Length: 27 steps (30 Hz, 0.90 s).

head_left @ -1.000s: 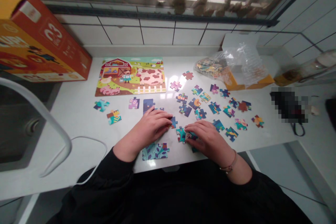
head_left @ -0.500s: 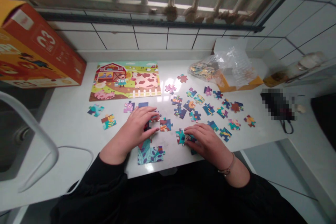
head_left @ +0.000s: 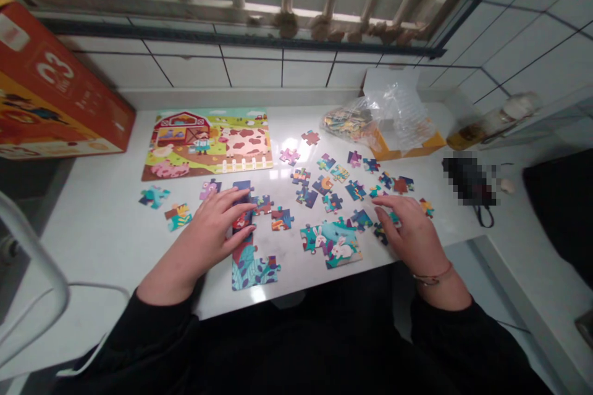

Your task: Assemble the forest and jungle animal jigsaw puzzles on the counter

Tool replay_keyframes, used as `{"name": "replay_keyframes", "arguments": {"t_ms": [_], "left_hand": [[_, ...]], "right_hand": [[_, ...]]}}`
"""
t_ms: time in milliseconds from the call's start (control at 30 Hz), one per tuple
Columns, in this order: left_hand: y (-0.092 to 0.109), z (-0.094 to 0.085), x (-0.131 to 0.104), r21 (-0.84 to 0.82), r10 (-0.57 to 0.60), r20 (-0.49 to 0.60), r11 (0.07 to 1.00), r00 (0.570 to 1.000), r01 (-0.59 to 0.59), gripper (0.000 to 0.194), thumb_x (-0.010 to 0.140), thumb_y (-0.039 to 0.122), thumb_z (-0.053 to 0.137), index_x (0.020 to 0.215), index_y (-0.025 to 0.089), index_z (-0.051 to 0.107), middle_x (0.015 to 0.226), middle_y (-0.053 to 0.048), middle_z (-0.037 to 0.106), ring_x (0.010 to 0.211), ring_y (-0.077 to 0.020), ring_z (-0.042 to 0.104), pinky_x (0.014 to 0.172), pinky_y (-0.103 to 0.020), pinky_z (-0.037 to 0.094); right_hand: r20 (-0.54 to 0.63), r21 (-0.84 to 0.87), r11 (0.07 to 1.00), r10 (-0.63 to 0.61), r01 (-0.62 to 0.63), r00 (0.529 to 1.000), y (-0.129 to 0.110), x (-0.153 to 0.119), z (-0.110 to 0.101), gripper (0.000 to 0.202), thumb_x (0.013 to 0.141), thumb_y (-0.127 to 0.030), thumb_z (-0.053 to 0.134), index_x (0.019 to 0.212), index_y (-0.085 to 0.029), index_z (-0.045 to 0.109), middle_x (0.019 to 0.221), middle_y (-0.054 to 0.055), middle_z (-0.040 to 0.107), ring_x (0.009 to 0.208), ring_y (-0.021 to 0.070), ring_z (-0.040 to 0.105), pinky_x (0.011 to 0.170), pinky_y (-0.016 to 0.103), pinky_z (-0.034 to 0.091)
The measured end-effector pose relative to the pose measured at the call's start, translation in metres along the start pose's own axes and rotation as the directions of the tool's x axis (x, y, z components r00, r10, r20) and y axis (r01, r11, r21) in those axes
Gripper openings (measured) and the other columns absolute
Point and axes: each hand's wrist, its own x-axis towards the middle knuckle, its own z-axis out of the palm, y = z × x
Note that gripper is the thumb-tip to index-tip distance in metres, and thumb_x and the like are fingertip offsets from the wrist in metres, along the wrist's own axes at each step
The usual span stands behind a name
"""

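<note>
Head-height view, forward and down, over both hands

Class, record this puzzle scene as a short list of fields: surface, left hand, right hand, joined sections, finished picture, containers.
Surface: white counter
Left hand: over the left joined section, fingers spread
Right hand: at the loose pieces on the right; grip unclear
Joined sections: left one, leafy at its near end; rabbit section between the hands
Finished picture: farm scene
Containers: orange-red box, clear bag
</note>
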Motion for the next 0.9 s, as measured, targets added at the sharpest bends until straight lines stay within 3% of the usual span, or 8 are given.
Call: {"name": "replay_keyframes", "arguments": {"t_ms": [100, 200, 400, 533, 733, 900], "left_hand": [[-0.002, 0.005, -0.003, 0.033, -0.005, 0.011, 0.999, 1.0, 0.005, 0.037, 0.108, 0.047, 0.06, 0.138, 0.033, 0.076, 0.162, -0.011, 0.064, 0.153, -0.0387, 0.056, 0.134, -0.07, 0.034], [-0.003, 0.007, -0.004, 0.033, 0.0, 0.015, 0.999, 1.0, -0.001, 0.039, 0.108, 0.046, 0.058, 0.141, 0.033, 0.076, 0.162, -0.012, 0.063, 0.15, -0.0387, 0.059, 0.13, -0.068, 0.04], [-0.003, 0.006, -0.003, 0.007, 0.001, 0.006, 1.0, 1.0, -0.001, 0.038, 0.107, 0.046, 0.058, 0.137, 0.031, 0.077, 0.16, -0.013, 0.064, 0.146, -0.0385, 0.061, 0.127, -0.065, 0.045], [-0.003, -0.001, -0.005, -0.009, -0.02, -0.055, 1.0, 0.998, 0.019, 0.033, 0.109, 0.041, 0.054, 0.13, 0.027, 0.075, 0.153, -0.013, 0.068, 0.139, -0.0351, 0.066, 0.123, -0.059, 0.05], [-0.024, -0.009, -0.021, 0.101, -0.206, -0.202, 0.968, 0.957, 0.23, 0.048, 0.106, 0.026, 0.042, 0.15, 0.019, 0.059, 0.158, -0.018, 0.064, 0.147, -0.0404, 0.059, 0.127, -0.066, 0.045], [-0.045, -0.005, -0.037, 0.169, -0.291, -0.232, 0.928, 0.928, 0.333, 0.047, 0.105, 0.035, 0.045, 0.146, 0.017, 0.061, 0.156, -0.019, 0.065, 0.148, -0.0449, 0.059, 0.128, -0.067, 0.045]], "right_hand": [[0.045, -0.049, 0.998, 0.032, -0.029, 0.998, 0.019, -0.012, -0.009, 0.025, 0.113, -0.033, 0.057, 0.129, -0.025, 0.074, 0.126, 0.013, 0.08, 0.12, 0.0343, 0.073, 0.109, 0.058, 0.055], [0.101, -0.064, 0.998, 0.024, -0.018, 0.995, 0.024, -0.03, -0.005, 0.028, 0.111, -0.036, 0.06, 0.133, -0.024, 0.073, 0.131, 0.014, 0.077, 0.124, 0.0355, 0.071, 0.11, 0.059, 0.055], [0.034, -0.166, 0.979, 0.124, -0.117, 0.992, 0.014, -0.065, 0.012, 0.048, 0.107, -0.045, 0.068, 0.15, -0.024, 0.067, 0.136, 0.018, 0.07, 0.127, 0.039, 0.065, 0.108, 0.062, 0.056], [0.033, -0.201, 0.967, 0.167, -0.157, 0.985, 0.022, -0.078, 0.016, 0.041, 0.109, -0.045, 0.063, 0.143, -0.022, 0.069, 0.129, 0.017, 0.072, 0.12, 0.0372, 0.067, 0.103, 0.059, 0.058], [0.024, -0.256, 0.949, 0.196, -0.183, 0.98, 0.043, -0.074, 0.009, 0.04, 0.108, -0.045, 0.062, 0.138, -0.021, 0.072, 0.126, 0.019, 0.075, 0.117, 0.0384, 0.068, 0.104, 0.061, 0.057], [-0.021, -0.274, 0.936, 0.226, -0.223, 0.974, 0.067, -0.044, 0.005, 0.039, 0.109, -0.039, 0.055, 0.137, -0.019, 0.073, 0.13, 0.02, 0.076, 0.124, 0.0392, 0.068, 0.109, 0.063, 0.055]]}}
